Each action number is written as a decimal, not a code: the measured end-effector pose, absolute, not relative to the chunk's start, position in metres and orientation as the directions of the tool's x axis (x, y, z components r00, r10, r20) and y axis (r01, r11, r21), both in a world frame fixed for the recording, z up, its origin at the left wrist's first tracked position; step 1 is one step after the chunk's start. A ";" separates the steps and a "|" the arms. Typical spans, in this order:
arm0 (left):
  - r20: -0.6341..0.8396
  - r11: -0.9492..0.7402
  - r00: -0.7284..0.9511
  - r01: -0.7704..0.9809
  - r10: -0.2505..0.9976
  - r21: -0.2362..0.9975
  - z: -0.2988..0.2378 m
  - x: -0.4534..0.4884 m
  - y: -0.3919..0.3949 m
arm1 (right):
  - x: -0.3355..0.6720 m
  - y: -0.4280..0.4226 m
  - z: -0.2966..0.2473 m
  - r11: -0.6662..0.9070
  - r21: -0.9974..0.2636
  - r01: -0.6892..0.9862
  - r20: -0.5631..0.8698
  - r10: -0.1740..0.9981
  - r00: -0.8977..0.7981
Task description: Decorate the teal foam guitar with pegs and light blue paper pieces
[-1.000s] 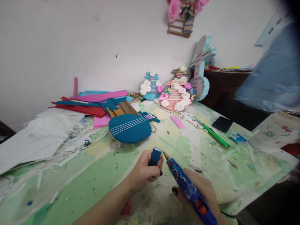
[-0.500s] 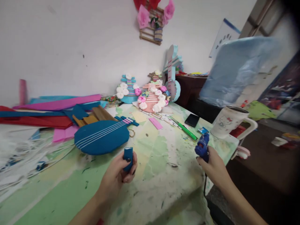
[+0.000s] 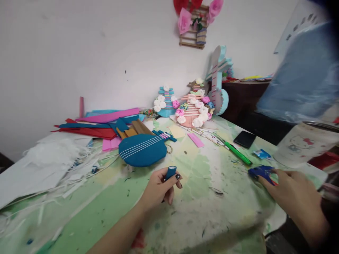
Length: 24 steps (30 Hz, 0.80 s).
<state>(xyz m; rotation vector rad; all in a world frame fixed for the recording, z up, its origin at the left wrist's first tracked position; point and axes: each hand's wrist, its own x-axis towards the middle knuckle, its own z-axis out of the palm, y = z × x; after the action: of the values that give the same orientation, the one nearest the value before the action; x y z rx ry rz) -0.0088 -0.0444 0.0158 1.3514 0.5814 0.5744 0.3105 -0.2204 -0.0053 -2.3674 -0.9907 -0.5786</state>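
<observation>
Between its thumb and fingers, my left hand [image 3: 160, 187] grips a small blue paper-covered piece [image 3: 171, 171], its pale end facing up. At the right edge of the table, my right hand [image 3: 296, 192] has its fingers around the handle of a blue glue gun [image 3: 261, 172], which lies low at the tabletop. A blue paper lute [image 3: 143, 151] with white strings and a pink-banded neck lies flat beyond my left hand. Close to the glue gun are a green craft knife [image 3: 238, 153] and a small blue packet [image 3: 262, 154].
A white mug [image 3: 299, 144] and a black phone [image 3: 245, 139] stand and lie at the right. Flower-decorated paper instruments [image 3: 192, 114] lean by the wall. Folded crepe paper [image 3: 111, 116] and white paper strips [image 3: 60, 155] cover the left side. A pink strip [image 3: 196, 140] lies mid-table.
The view has turned to the right. My right hand has lowered the glue gun from above the table to its surface, tipping it sideways. My left hand still holds the blue piece.
</observation>
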 end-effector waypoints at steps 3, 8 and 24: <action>-0.058 0.130 0.726 -0.044 0.685 0.991 0.015 -0.009 -0.043 | 0.254 -0.196 0.014 -0.221 -0.386 0.895 0.577 0.699 0.422; -0.081 0.146 0.746 -0.022 0.661 0.989 0.013 -0.009 -0.045 | 0.155 -0.138 0.039 0.256 -0.704 0.663 0.429 0.897 0.109; 0.286 -0.360 0.247 0.351 0.926 0.864 0.041 -0.044 -0.005 | 0.175 -0.037 0.050 0.269 -0.947 -0.175 0.198 0.919 0.340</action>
<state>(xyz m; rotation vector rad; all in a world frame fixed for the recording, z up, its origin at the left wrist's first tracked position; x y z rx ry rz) -0.0443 -0.0051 0.0407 1.8471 1.1673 1.0864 0.1748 -0.0371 0.0504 -1.0152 -0.9227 0.8996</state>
